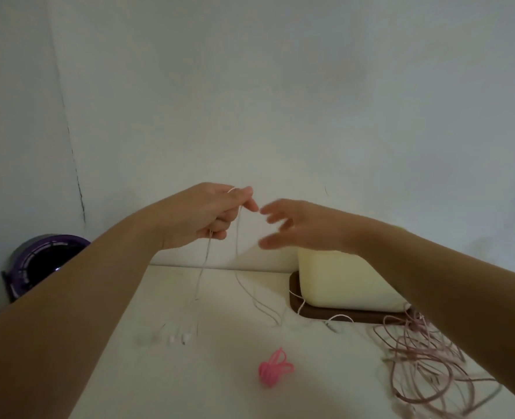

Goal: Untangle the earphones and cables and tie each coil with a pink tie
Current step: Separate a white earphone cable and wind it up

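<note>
Left hand (207,216) clenched, pinching thin white earphone cord (237,252), raised up-left of the cream rectangular box (340,276). Right hand (304,225) blurred, fingers spread, gripping nothing, above the box, fingertips just beside left hand. Cord hangs in two strands to white table (220,388) left of box; white earbuds (179,338) lie front-left of it. Bundle of pink ties (275,370) in front of box. Tangled pale pink cable (425,358) front-right. Box sits on brown tray (325,316). Purple round object (38,264) far left.
</note>
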Demonstrator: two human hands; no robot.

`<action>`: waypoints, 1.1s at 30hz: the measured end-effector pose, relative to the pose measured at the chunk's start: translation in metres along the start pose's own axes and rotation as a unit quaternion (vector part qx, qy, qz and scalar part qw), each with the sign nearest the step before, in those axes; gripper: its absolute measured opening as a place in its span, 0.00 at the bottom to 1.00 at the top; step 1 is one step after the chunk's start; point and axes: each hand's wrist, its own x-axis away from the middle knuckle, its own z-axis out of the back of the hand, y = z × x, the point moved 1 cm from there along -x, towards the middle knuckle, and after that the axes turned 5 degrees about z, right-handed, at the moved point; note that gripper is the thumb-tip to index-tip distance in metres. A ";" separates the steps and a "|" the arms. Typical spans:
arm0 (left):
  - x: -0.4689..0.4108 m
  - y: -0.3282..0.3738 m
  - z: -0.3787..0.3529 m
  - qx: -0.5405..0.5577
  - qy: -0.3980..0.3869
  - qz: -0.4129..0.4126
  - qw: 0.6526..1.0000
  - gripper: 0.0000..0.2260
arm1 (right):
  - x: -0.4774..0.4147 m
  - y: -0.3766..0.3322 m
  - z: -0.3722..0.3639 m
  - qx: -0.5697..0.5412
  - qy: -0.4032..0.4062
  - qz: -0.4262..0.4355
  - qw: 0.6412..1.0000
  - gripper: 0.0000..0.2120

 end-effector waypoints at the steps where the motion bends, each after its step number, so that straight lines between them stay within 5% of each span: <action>1: 0.001 0.006 -0.001 0.007 -0.008 -0.015 1.000 0.16 | -0.003 -0.007 -0.001 -0.092 -0.006 0.024 0.995 0.32; 7: 0.012 0.027 0.003 0.051 -0.040 -0.051 0.997 0.14 | -0.010 -0.013 0.010 -0.307 -0.026 0.099 0.946 0.10; 10: 0.016 0.024 0.011 0.100 -0.044 -0.035 0.993 0.14 | 0.000 -0.010 0.025 -0.409 0.012 0.104 0.907 0.08; 21: 0.015 -0.015 0.008 0.158 -0.058 0.021 0.985 0.11 | 0.010 0.056 0.054 -0.374 0.197 -0.005 0.906 0.11; 26: 0.017 -0.023 0.018 0.233 -0.110 -0.004 0.966 0.13 | 0.024 0.090 0.058 -0.409 0.145 -0.060 0.899 0.10; 33: 0.014 -0.010 0.007 0.437 -0.100 -0.066 0.892 0.13 | 0.025 0.101 0.042 -0.381 0.043 -0.103 0.918 0.13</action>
